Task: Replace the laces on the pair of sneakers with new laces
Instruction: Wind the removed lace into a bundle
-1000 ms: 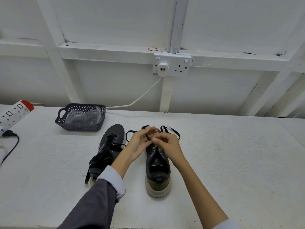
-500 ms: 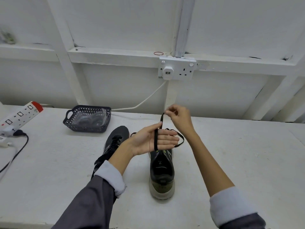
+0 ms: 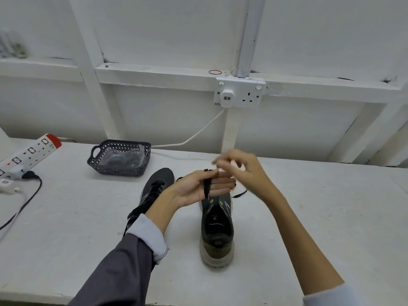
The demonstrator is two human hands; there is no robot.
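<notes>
- One white table (image 3: 309, 217) carries every item, with a white panelled wall behind it.
- Dark right sneaker (image 3: 217, 230): upright near the centre of the table, heel towards the near edge, throat open.
- Dark left sneaker (image 3: 157, 186): just left of the right sneaker, laced in black and partly hidden by the left forearm.
- Perforated basket (image 3: 123, 171): dark, far and left of the sneakers, holding clear plastic packets.
- White power strip (image 3: 31, 151): at the far left edge, with a black plug seated in it.
- White socket (image 3: 239, 93): on the wall, with a white plug and cable fitted.
- Person's left hand (image 3: 194, 191): over the right sneaker's toe end, palm up, fingers straight and together. The thumb pins the lace end against the index finger.
- Person's right hand (image 3: 242, 171): just beyond the left fingertips, blurred, fingers loosely curled. Whether it holds anything cannot be told.
- Black lace (image 3: 206, 187): flat, crossing the left fingers. One strand lies on the table right of the right sneaker.
</notes>
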